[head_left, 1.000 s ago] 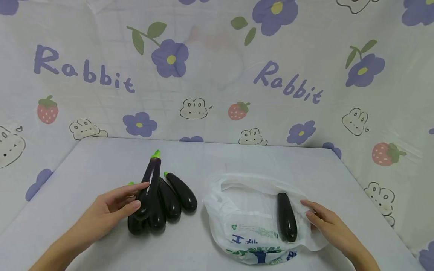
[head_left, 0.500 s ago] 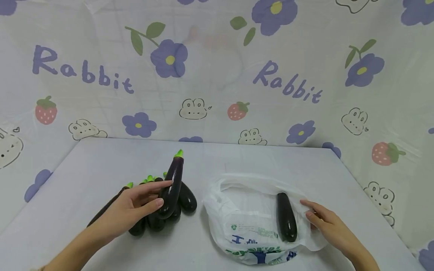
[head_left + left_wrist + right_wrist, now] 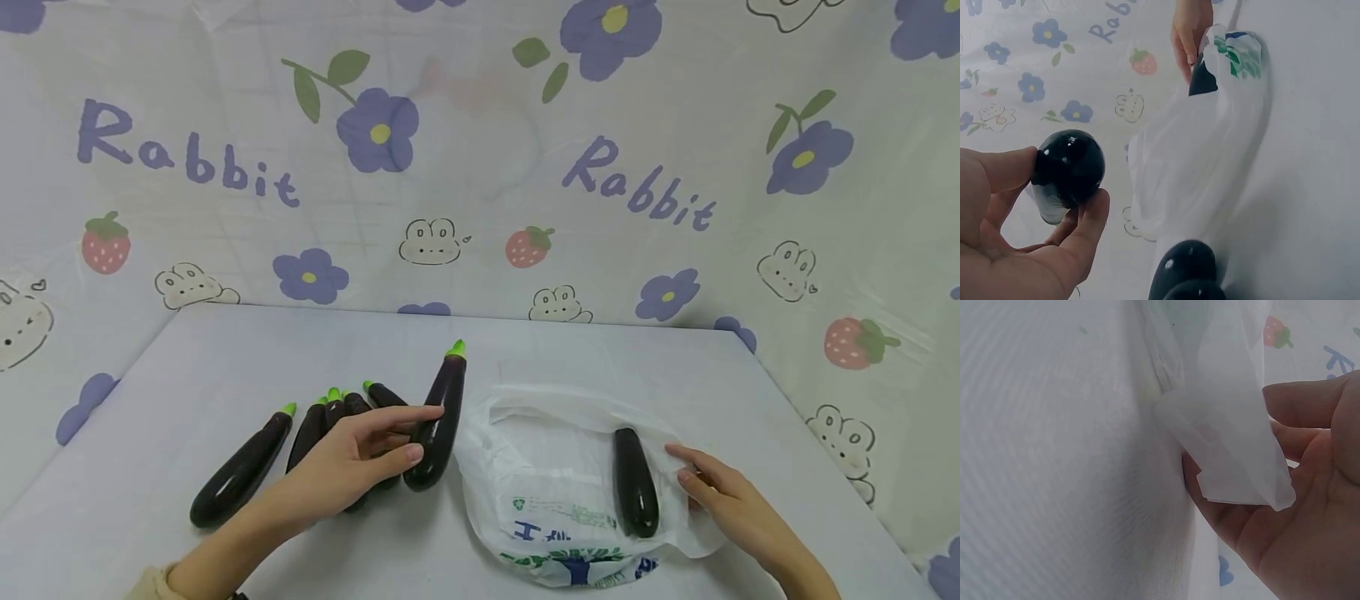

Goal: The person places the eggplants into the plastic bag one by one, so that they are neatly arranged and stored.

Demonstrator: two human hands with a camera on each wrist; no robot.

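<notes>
My left hand (image 3: 341, 458) holds a dark purple eggplant (image 3: 441, 417), its green stem end up, just left of the bag. In the left wrist view the thumb and fingers go round the eggplant (image 3: 1069, 167), seen from its round end. A white plastic bag (image 3: 555, 467) lies spread with its mouth open, printed in green and blue. Inside at its right side is another eggplant (image 3: 636, 483). My right hand (image 3: 727, 492) loosely holds the bag's right edge; in the right wrist view the thin film (image 3: 1229, 450) passes between thumb and fingers.
A single eggplant (image 3: 240, 471) lies at the left of the white table (image 3: 247, 350). Several more eggplants (image 3: 307, 433) lie close together, partly hidden behind my left hand. A patterned curtain (image 3: 480, 158) hangs behind the table.
My left hand has lifted the eggplant off the pile and carried it right, up to the bag's left edge. The right hand and the bag stay in place.
</notes>
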